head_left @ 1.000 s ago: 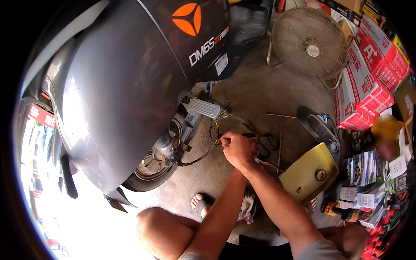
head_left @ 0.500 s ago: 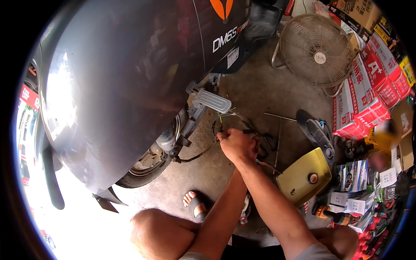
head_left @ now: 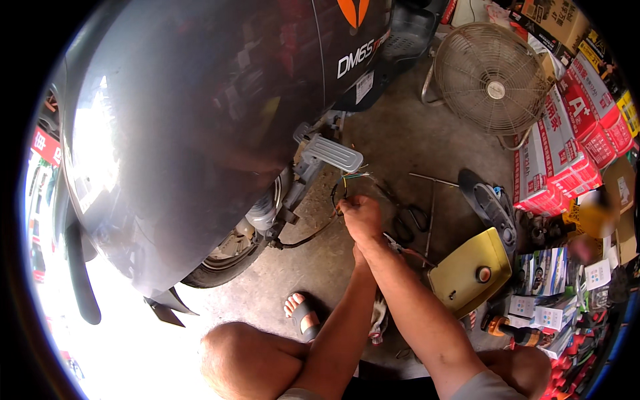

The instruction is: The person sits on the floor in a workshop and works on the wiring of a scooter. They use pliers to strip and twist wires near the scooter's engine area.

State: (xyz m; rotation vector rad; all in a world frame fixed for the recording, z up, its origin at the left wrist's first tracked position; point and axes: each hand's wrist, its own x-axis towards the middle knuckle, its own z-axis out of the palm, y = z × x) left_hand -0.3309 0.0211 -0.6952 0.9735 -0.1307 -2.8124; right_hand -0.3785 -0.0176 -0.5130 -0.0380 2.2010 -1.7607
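My right hand [head_left: 363, 217] is closed, its fingers pinching a black cable [head_left: 308, 241] that curves over from beside the wheel [head_left: 230, 263]. Beyond the fingertips the cable ends in thin coloured wires [head_left: 355, 176], fanned out below a silver footrest [head_left: 335, 154]. My left hand [head_left: 361, 256] is crossed beneath my right wrist, which hides its fingers. Next to it, partly covered by my right forearm, lies a metal tool [head_left: 395, 243] with reddish parts, too little shown to name. Black-handled scissors [head_left: 417, 218] lie on the floor to the right.
A large dark scooter body [head_left: 193, 127] fills the left. On the right are a T-handle wrench [head_left: 432, 213], a black cover [head_left: 483, 197], a yellow panel [head_left: 460, 283], a floor fan [head_left: 495, 73], red cartons [head_left: 557, 160] and a power drill [head_left: 510, 329]. My sandalled foot [head_left: 303, 317] is below.
My left hand has drawn back beneath my right wrist, uncovering more of the scissors. My right hand stays at the cable. The whole view has shifted slightly.
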